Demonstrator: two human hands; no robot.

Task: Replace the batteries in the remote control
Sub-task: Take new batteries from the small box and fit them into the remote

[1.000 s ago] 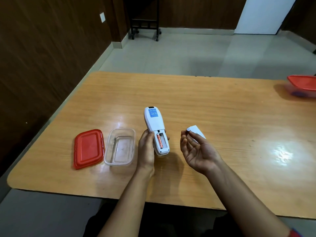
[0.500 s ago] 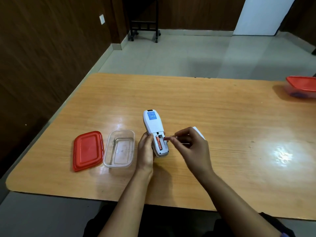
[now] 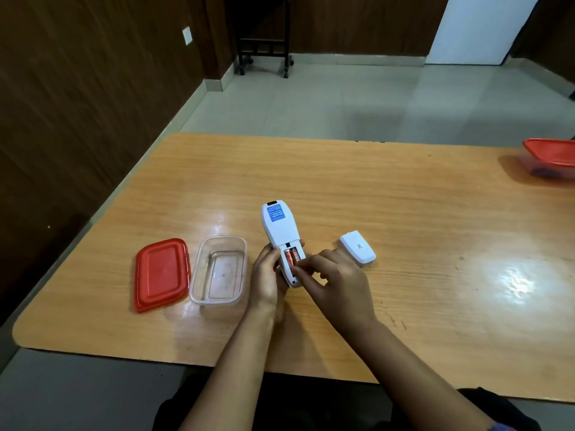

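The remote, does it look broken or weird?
Not broken. The remote lies face down with its battery slot open, two batteries showing. Its cover lies apart on the table, off for the battery change.

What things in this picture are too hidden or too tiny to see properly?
All in the head view:
- Near ends of the batteries: covered by the right hand, so whether the second one is fully seated is unclear.
- Blue label on the remote: print too small to read.
- Code on the battery cover: too small.
- Far container: cut off by the right edge; contents blurred.
- Remote's button side: faces down.
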